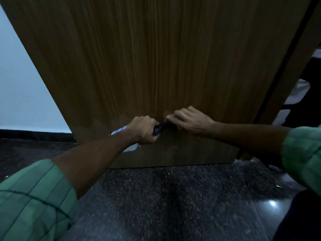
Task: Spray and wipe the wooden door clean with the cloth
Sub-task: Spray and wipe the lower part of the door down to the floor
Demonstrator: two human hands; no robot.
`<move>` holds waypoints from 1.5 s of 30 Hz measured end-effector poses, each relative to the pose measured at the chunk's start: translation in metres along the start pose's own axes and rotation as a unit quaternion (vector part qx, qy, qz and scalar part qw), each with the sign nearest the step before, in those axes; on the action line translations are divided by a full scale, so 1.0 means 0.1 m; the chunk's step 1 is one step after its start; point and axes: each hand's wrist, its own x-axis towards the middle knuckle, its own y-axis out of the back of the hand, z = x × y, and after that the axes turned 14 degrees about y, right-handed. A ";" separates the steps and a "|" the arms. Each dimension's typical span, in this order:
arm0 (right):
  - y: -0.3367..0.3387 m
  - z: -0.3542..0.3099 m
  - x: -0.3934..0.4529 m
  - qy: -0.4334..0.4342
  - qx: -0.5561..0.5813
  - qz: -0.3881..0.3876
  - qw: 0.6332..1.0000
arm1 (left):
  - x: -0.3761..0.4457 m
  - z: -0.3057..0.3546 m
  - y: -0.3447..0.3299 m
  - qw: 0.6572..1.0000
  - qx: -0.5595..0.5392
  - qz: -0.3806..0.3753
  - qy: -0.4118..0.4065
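**op:** Since the lower part of the wooden door [156, 58] is what I'm working on, I'm down low with both arms reaching to it just above the floor [173, 206]. My left hand [143, 128] is clenched round the spray bottle [119, 131], dark nozzle end [159, 129] aimed toward the right so the mist lands where the other hand is working.

**reply:** where's the cloth though? can't spot it

**op:** Honestly neither can I. My right hand [189, 120] sits flat-ish against the wood, fingers bent slightly, right beside the nozzle. If a cloth is under it, it's hidden, so I can't tell whether it's holding anything.

**reply:** pale patch by your left wrist?

**op:** Could be bottle body or a mark, too blurry. My guess is I'm mid spray-and-wipe on the bottom panel.
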 end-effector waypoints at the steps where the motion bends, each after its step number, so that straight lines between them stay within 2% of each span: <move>1: -0.13 -0.10 0.01 0.079 -0.031 -0.036 0.996 | 0.01 0.01 0.00 1.000 -0.003 0.001 0.003; 2: -0.20 -0.17 -0.01 0.145 -0.046 -0.072 0.986 | 0.01 0.01 0.01 1.000 -0.002 0.002 0.005; 3: -0.23 -0.16 -0.02 0.170 -0.070 -0.085 0.979 | 0.01 0.00 0.02 1.000 -0.004 0.002 0.008; 4: -0.18 -0.09 -0.01 0.153 -0.083 -0.078 0.982 | 0.00 -0.01 0.02 1.000 -0.007 -0.001 0.008; 6: -0.02 0.09 0.03 0.038 -0.024 -0.011 0.999 | 0.00 -0.05 0.00 1.000 -0.010 -0.008 0.005; 8: 0.20 0.17 0.17 -0.079 0.027 0.041 0.996 | -0.01 -0.12 -0.02 1.000 -0.012 -0.004 0.007; 10: 0.23 0.15 0.28 -0.133 0.020 0.090 0.987 | -0.01 -0.18 -0.05 1.000 -0.014 -0.005 0.013; 11: 0.19 0.10 0.30 -0.121 0.010 0.082 0.989 | -0.01 -0.20 -0.06 1.000 -0.015 -0.010 0.016; 12: 0.12 0.02 0.32 -0.070 -0.009 0.052 0.996 | -0.01 -0.22 -0.06 1.000 -0.017 -0.016 0.018; 13: 0.00 -0.11 0.34 0.006 -0.033 0.010 0.999 | -0.02 -0.23 -0.05 0.999 -0.019 -0.023 0.019; 15: -0.10 -0.30 0.34 0.158 -0.077 -0.093 0.980 | -0.04 -0.26 -0.05 0.999 -0.020 -0.024 0.020; 16: -0.07 -0.29 0.35 0.200 -0.073 -0.099 0.972 | -0.05 -0.28 -0.05 0.999 -0.018 -0.019 0.021; 17: -0.01 -0.23 0.39 0.203 -0.060 -0.058 0.976 | -0.05 -0.29 -0.05 0.999 -0.018 -0.014 0.022; 18: 0.07 -0.12 0.45 0.143 -0.023 -0.003 0.989 | -0.05 -0.31 -0.05 0.999 -0.021 -0.013 0.024; 19: 0.14 0.01 0.49 0.048 0.018 0.036 0.998 | -0.06 -0.32 -0.05 0.999 -0.025 -0.012 0.024; 20: 0.20 0.14 0.56 -0.042 0.041 0.086 0.995 | -0.07 -0.35 -0.05 0.999 -0.022 -0.011 0.025; 22: 0.26 0.26 0.67 -0.104 0.005 0.146 0.984 | -0.10 -0.41 -0.06 0.999 -0.006 -0.017 0.030; 24: 0.17 0.10 0.75 -0.064 -0.029 0.139 0.988 | -0.14 -0.45 -0.08 0.999 0.009 -0.032 0.033; 26: -0.05 -0.14 0.80 0.083 -0.069 0.075 0.991 | -0.16 -0.49 -0.08 0.998 0.011 -0.044 0.031; 27: -0.13 -0.20 0.80 0.141 -0.093 0.029 0.985 | -0.17 -0.50 -0.08 0.998 0.010 -0.046 0.032; 28: -0.14 -0.19 0.81 0.169 -0.110 0.015 0.979 | -0.19 -0.52 -0.06 0.998 0.011 -0.045 0.036; 29: -0.08 -0.12 0.85 0.167 -0.108 0.038 0.979 | -0.20 -0.54 -0.05 0.998 0.014 -0.040 0.040; 30: 0.00 -0.03 0.89 0.127 -0.087 0.060 0.986 | -0.21 -0.56 -0.04 0.998 0.014 -0.033 0.047; 32: 0.21 0.11 1.04 -0.010 -0.041 0.120 0.992 | -0.24 -0.62 -0.03 0.998 0.016 -0.020 0.063; 33: 0.30 0.11 1.10 -0.051 -0.033 0.132 0.989 | -0.26 -0.66 -0.04 0.997 0.020 -0.013 0.069; 34: 0.32 0.06 1.14 -0.057 -0.032 0.132 0.989 | -0.28 -0.69 -0.04 0.997 0.021 -0.010 0.074; 35: 0.30 -0.01 1.17 -0.038 -0.036 0.126 0.991 | -0.29 -0.72 -0.05 0.997 0.018 -0.017 0.078; 39: -0.06 -0.39 1.14 0.182 -0.095 -0.011 0.979 | -0.35 -0.86 -0.03 0.995 0.023 -0.035 0.086; 40: -0.06 -0.36 1.16 0.193 -0.104 -0.005 0.976 | -0.36 -0.90 -0.03 0.995 0.026 -0.030 0.090; 42: 0.13 -0.23 1.27 0.117 -0.064 0.053 0.990 | -0.39 -0.99 -0.02 0.995 0.021 -0.027 0.098; 43: 0.22 -0.13 1.34 0.039 -0.019 0.099 0.994 | -0.40 -1.03 -0.01 0.994 0.015 -0.026 0.103; 45: 0.39 -0.01 1.47 -0.070 0.010 0.163 0.984 | -0.45 -1.12 -0.02 0.993 0.005 -0.022 0.114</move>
